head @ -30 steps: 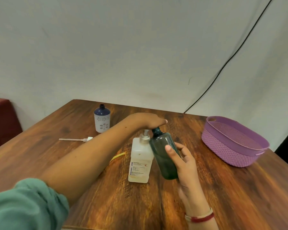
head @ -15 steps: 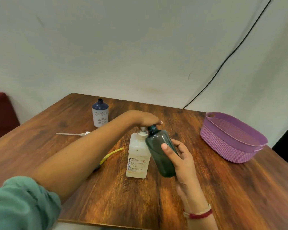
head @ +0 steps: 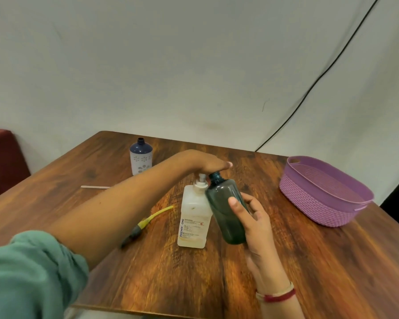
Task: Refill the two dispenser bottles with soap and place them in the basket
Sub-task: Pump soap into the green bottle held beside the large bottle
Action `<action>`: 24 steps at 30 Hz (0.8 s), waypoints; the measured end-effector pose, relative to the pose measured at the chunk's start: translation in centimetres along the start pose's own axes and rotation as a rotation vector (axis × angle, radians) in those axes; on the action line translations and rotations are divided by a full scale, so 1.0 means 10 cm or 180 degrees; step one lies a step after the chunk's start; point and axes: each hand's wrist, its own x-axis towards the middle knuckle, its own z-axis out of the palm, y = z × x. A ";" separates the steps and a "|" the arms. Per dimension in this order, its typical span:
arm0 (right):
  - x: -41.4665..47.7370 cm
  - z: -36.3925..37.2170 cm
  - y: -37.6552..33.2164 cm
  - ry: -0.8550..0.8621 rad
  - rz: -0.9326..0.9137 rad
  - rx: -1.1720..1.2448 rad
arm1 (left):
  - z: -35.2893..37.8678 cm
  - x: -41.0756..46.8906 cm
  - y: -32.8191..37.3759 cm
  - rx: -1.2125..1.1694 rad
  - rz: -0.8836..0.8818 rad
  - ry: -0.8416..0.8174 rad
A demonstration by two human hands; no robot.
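Note:
My right hand (head: 251,217) grips a dark green see-through bottle (head: 226,208), tilted so its open neck sits under the nozzle of the white soap pump bottle (head: 194,217). My left hand (head: 207,163) presses flat on that pump's head. A second dispenser bottle (head: 141,158), white with a dark blue top and no cap, stands at the far left of the wooden table (head: 171,272). The purple woven basket (head: 320,203) sits empty at the right.
A pump top with a yellow tube (head: 148,221) lies on the table left of the soap bottle. Another white pump tube (head: 95,187) lies farther left, partly behind my arm. A black cable (head: 309,90) hangs down the wall.
The view has shifted slightly. My left hand stays on the pump head and my right hand keeps the green bottle under the nozzle, a little more tilted.

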 end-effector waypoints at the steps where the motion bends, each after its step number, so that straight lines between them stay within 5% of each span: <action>1: 0.01 0.00 -0.01 -0.0005 -0.0033 -0.0025 | -0.03 -0.01 0.01 0.0036 0.0014 -0.0035; 24: 0.00 -0.03 -0.04 -0.0006 -0.0071 -0.0028 | -0.01 -0.03 0.02 0.0258 0.0079 -0.0076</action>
